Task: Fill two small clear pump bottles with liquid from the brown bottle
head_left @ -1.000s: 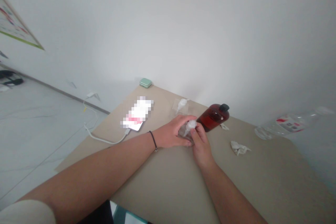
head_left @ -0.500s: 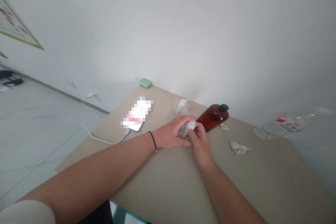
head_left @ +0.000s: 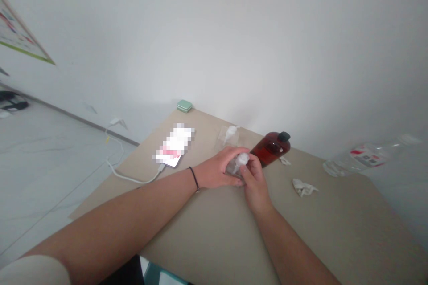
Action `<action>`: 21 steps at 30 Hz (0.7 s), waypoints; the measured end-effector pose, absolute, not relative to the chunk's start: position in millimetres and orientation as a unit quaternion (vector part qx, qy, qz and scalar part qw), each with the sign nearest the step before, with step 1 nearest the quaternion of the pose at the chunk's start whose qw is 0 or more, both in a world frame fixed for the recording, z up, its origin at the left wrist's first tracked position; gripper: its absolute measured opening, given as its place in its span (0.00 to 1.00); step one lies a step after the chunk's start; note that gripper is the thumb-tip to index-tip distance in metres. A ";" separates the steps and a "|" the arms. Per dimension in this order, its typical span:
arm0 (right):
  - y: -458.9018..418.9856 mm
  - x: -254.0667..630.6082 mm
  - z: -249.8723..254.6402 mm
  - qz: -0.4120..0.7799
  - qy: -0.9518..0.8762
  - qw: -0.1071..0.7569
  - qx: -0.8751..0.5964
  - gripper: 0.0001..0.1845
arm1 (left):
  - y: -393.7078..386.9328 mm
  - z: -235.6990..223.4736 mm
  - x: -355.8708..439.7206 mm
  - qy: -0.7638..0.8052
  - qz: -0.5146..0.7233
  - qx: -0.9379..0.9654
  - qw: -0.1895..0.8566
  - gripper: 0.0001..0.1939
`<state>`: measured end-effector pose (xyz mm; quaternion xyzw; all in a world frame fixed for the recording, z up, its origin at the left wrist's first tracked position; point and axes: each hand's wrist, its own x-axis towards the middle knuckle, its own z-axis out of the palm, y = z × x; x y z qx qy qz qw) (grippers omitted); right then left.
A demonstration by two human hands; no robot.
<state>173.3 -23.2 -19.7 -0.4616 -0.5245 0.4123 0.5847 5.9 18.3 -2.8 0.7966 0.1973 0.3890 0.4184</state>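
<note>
Left hand [head_left: 216,171] and right hand [head_left: 256,185] at mid-surface: the fingers [head_left: 250,171] of both close around a small clear plastic packet with white contents [head_left: 238,164]. Just beyond, a dark red bottle with black cap [head_left: 271,148] lies near the far edge of the beige surface [head_left: 214,231]; a crumpled white tissue [head_left: 303,188] lies to the right.

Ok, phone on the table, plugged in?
Plugged in: a white charging cable runs right up to the lower end of the phone.
</note>
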 end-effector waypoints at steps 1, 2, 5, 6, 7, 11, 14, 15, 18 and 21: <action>-23.2 173.7 -20.1 0.415 -0.525 0.581 -0.464 0.16 | 18.5 -2.9 5.9 0.198 0.388 0.797 0.420 0.41; -23.1 174.5 -20.8 0.417 -0.527 0.575 -0.467 0.16 | 18.6 -2.9 5.8 0.199 0.386 0.797 0.421 0.41; -22.3 176.9 -22.3 0.410 -0.542 0.559 -0.475 0.15 | 18.7 -2.6 5.2 0.203 0.381 0.795 0.427 0.42; -22.0 177.3 -22.2 0.409 -0.546 0.555 -0.477 0.16 | 18.5 -2.4 5.0 0.203 0.381 0.794 0.427 0.43; -21.7 177.4 -21.7 0.408 -0.549 0.551 -0.478 0.16 | 18.3 -2.1 4.9 0.203 0.381 0.794 0.428 0.43; -22.1 174.7 -17.6 0.408 -0.548 0.553 -0.477 0.17 | 17.2 -0.9 5.2 0.211 0.377 0.794 0.428 0.41; -23.1 171.9 -15.5 0.418 -0.535 0.572 -0.461 0.16 | 16.9 -0.7 5.7 0.211 0.379 0.794 0.426 0.41; -23.4 171.4 -15.2 0.421 -0.531 0.577 -0.456 0.16 | 16.9 -0.8 5.8 0.210 0.380 0.794 0.425 0.41; -23.7 172.2 -16.1 0.418 -0.533 0.576 -0.457 0.16 | 17.0 -1.3 5.3 0.213 0.377 0.796 0.424 0.41; -22.9 175.3 -19.5 0.406 -0.545 0.562 -0.471 0.16 | 16.9 -1.4 4.5 0.217 0.375 0.795 0.424 0.41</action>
